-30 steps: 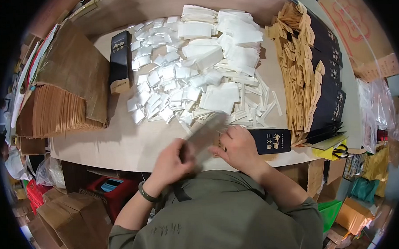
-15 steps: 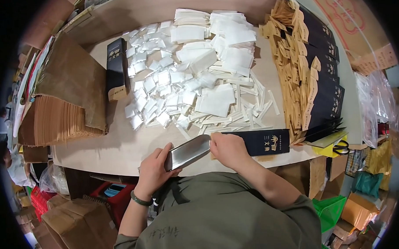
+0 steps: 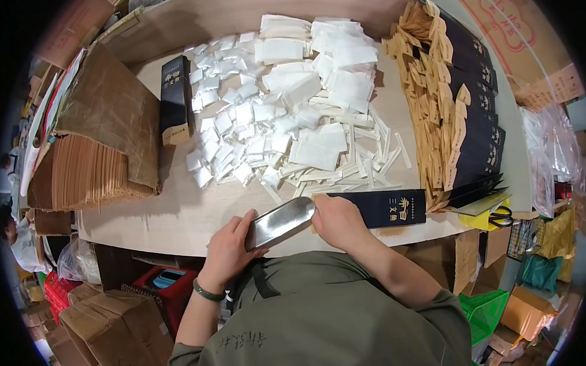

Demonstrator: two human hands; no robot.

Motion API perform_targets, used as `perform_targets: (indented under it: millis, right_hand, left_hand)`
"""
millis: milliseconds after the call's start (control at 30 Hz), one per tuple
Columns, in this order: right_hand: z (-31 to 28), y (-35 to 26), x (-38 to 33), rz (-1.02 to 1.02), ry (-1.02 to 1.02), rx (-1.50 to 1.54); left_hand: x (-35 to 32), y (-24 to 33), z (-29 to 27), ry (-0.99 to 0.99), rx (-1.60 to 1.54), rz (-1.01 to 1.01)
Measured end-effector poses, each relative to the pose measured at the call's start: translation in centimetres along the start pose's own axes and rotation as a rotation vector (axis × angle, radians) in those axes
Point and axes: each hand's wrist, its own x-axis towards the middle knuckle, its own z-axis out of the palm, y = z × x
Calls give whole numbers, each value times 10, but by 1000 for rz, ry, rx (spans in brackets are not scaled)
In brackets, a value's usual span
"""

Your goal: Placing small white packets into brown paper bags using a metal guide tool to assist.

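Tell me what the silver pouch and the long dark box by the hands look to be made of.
Silver pouch: likely metallised foil or foil laminate, glossy, with soft mirror-like reflections and slight dents. Long dark box: apparently printed cardboard, matte navy or black, with crisp folded edges and a tan inner flap.

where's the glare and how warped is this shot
Head view: glare streaks along the silver pouch held between the left hand and right hand; fisheye bows the table edge, black vignette rings the rim; the centre looks sharp.
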Motion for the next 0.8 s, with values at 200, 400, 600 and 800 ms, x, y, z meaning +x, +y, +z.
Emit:
perform_targets:
  millis: [200, 400, 600, 800]
  right_hand:
    - [13, -34, 7, -79, -114, 127]
    - [-61, 28, 60, 291, 308, -184]
    - [-45, 99, 66, 160, 480, -143]
    - [-69, 67, 56, -27, 360, 42]
  left_hand:
    - [21, 11, -4, -183, -9, 166]
    - [40, -56, -28, 340, 116, -11]
    - [54, -95, -29, 227, 166, -72]
    - [32, -63, -27, 381, -57, -7]
